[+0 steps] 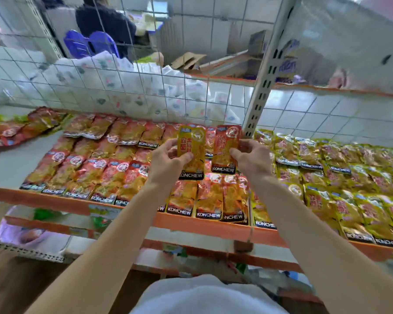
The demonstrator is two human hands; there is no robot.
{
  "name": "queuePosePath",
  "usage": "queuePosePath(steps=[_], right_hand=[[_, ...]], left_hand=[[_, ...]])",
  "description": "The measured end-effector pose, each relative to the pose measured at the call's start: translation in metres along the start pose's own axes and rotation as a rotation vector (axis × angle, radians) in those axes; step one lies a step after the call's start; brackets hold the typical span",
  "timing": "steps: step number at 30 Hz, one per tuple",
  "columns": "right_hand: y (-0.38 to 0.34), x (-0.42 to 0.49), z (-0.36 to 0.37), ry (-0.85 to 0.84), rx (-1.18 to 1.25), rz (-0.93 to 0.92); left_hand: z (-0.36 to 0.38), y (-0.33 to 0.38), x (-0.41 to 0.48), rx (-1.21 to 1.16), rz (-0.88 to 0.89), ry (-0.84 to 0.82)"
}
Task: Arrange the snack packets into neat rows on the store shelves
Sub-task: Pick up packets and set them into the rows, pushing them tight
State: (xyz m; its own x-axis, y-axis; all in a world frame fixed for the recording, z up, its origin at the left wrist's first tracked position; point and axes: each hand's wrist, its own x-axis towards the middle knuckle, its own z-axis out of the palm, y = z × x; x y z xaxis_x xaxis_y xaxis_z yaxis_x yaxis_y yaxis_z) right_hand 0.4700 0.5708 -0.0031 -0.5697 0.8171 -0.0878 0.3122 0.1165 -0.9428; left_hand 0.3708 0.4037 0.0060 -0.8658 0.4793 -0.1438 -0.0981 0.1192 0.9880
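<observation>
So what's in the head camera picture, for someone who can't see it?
The left hand grips a yellow packet and the right hand a red packet, above a shelf. Rows of red packets and yellow packets lie on it.

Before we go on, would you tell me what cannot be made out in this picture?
1. Head view: small print on the yellow packet and red packet is too small; only KONCHEW reads.
2. Head view: red rows are partly hidden behind the left hand and right hand.
3. Head view: yellow rows run off the right edge.
</observation>
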Motion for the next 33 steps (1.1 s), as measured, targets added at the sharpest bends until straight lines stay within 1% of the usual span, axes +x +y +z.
queuePosePath(steps=[5, 8, 11, 15, 18, 21, 25, 29, 31, 33], right_hand=[[-0.001, 0.017, 0.024, 0.026, -0.127, 0.006], [0.006, 0.02, 0.035, 0.045, -0.252, -0.023], [0.01, 0.02, 0.041, 0.073, -0.363, -0.042], [0.013, 0.015, 0.044, 0.067, -0.489, -0.059], [0.014, 0.003, 0.041, 0.084, -0.398, -0.093], [0.016, -0.014, 0.027, 0.114, -0.33, -0.178], [0.029, -0.031, -0.006, 0.171, -0.422, -0.3], [0.051, -0.037, -0.046, 0.222, -0.506, -0.295], [0.062, -0.038, -0.064, 0.243, -0.518, -0.268], [0.068, -0.038, -0.083, 0.255, -0.509, -0.244]], left_hand=[[-0.015, 0.002, 0.015, 0.021, 0.018, -0.064], [-0.02, -0.002, 0.018, 0.029, 0.025, -0.078], [-0.023, -0.007, 0.021, 0.015, 0.007, -0.1], [-0.023, -0.012, 0.024, 0.039, 0.0, -0.127], [-0.019, -0.015, 0.025, 0.054, 0.001, -0.15], [-0.009, -0.016, 0.021, 0.048, -0.007, -0.151], [0.023, -0.022, 0.014, 0.039, -0.038, -0.205], [0.064, -0.022, 0.001, 0.062, -0.037, -0.303], [0.085, -0.023, -0.006, 0.113, 0.018, -0.344], [0.107, -0.021, -0.011, 0.223, 0.1, -0.365]])
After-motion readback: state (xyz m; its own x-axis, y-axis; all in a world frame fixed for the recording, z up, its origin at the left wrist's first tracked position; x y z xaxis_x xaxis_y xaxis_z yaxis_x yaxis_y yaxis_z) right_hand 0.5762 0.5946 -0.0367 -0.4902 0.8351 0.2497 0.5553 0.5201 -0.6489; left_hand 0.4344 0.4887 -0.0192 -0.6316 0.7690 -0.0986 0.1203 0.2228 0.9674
